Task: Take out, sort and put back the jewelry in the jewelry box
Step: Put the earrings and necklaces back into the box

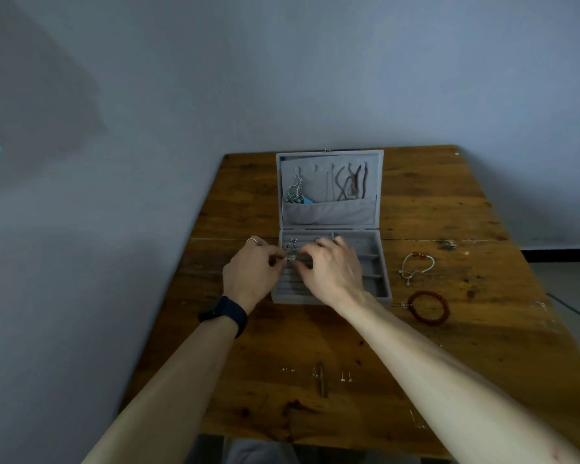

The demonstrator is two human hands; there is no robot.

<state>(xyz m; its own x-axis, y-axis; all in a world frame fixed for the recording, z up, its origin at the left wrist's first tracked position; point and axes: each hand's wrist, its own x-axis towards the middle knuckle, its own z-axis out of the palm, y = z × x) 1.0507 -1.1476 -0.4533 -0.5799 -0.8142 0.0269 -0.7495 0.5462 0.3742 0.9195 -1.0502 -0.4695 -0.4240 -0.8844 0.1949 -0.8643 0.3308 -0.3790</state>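
Note:
A grey velvet jewelry box (380,259) stands open on the wooden table (449,209). Necklaces (350,184) and a silver-and-blue piece (295,192) hang inside its raised lid. Both hands are over the box's left tray. My left hand (250,271) pinches a small shiny earring (290,258) between curled fingers. My right hand (332,267) has its fingers curled down right beside that piece; whether they hold it is hidden. Several small studs (292,243) sit in the tray just behind the fingertips.
A cord bracelet with amber beads (416,266) and a red bead bracelet (429,307) lie on the table right of the box. Small earrings (345,376) and studs (288,370) lie in a row near the front edge. A grey wall stands behind the table.

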